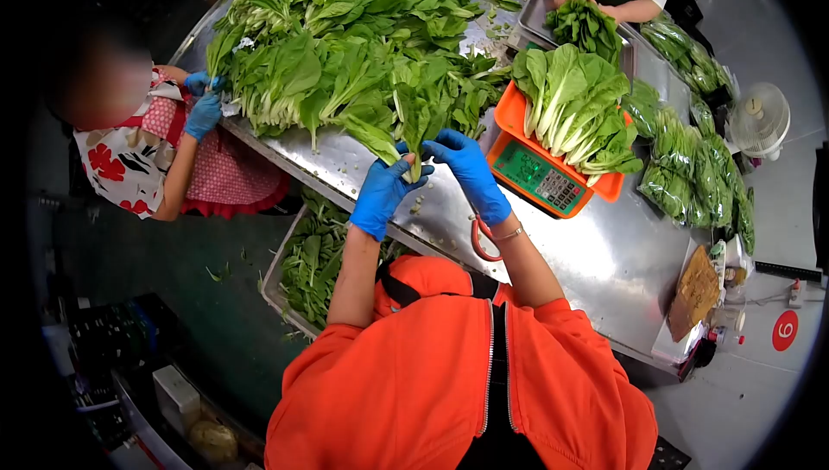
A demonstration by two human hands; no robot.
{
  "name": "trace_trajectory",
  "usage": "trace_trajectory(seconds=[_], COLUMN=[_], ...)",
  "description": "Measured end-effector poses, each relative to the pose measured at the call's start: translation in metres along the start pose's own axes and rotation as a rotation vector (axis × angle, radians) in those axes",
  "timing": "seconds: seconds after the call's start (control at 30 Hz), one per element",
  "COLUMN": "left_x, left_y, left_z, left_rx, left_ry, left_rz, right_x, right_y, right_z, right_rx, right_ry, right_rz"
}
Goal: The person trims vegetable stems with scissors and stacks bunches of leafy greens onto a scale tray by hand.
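The blue-gloved left hand (386, 192) was closed, pinching the stem end of a leafy green (416, 120) that pointed away from its fingertips. The right hand (471, 172) was half curled just beside that stem (whether it gripped any, I couldn't tell). A red looped handle (475, 238) showed near its wrist, an orange scale (528, 169) stood to its right, and heaped greens (319, 64) spread beyond both hands.

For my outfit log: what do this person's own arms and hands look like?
The left hand and right hand wear blue gloves. A thin, metallic-looking band circles the right wrist. Orange sleeves end around the elbows.
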State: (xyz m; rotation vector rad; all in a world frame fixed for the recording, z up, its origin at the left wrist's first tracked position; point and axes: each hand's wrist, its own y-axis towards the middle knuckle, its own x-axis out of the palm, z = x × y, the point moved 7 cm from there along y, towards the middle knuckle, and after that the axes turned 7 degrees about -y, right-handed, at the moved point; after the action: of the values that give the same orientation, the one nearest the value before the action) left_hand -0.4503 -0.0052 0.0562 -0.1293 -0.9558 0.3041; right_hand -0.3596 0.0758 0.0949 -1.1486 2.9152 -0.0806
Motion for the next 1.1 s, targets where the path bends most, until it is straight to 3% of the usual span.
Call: trace_trajectory(seconds=[0.3, 0.4, 0.5, 0.6, 0.63, 0.7, 0.77, 0.83, 0.9, 0.97, 1.1], left_x=[0.008, 0.005, -0.004, -0.022, -0.028, -0.034, -0.061, -0.070, -0.086, -0.092, -0.070], left_y=[0.001, 0.003, 0.006, 0.008, 0.009, -0.007, -0.006, -0.016, -0.023, -0.023, -0.018], left_z=[-0.007, -0.004, -0.001, 0.013, 0.021, 0.049, 0.065, 0.079, 0.081, 0.072, 0.053], left_rx=[0.000, 0.038, 0.085, 0.140, 0.146, 0.319, 0.355, 0.362, 0.369, 0.340, 0.222], left_ry=[-0.079, -0.057, -0.061, -0.063, -0.162, 0.024, -0.129, -0.153, -0.230, -0.309, -0.526], left_rz=[-0.049, -0.016, 0.051, 0.113, 0.122, 0.291, 0.264, 0.235, 0.202, 0.135, 0.035], right_x=[-0.011, -0.017, -0.015, 0.006, 0.012, 0.051, 0.088, 0.065, 0.031, 0.018, 0.020], right_y=[-0.003, -0.006, -0.014, -0.020, -0.028, -0.048, -0.068, -0.037, -0.007, 0.031, 0.085], right_z=[0.017, 0.019, 0.014, 0.002, 0.002, 0.008, 0.000, 0.051, 0.039, 0.025, 0.027], right_rx=[0.028, 0.004, -0.052, -0.126, -0.108, -0.021, -0.067, -0.085, 0.176, -0.037, 0.026], right_ry=[0.102, -0.002, 0.182, 0.290, -0.017, -0.109, -0.358, -0.670, -0.484, -0.735, -1.064], right_rz=[0.155, 0.329, 0.439, 0.232, 0.168, -0.195, -0.778, -0.470, -0.143, 0.104, 0.258])
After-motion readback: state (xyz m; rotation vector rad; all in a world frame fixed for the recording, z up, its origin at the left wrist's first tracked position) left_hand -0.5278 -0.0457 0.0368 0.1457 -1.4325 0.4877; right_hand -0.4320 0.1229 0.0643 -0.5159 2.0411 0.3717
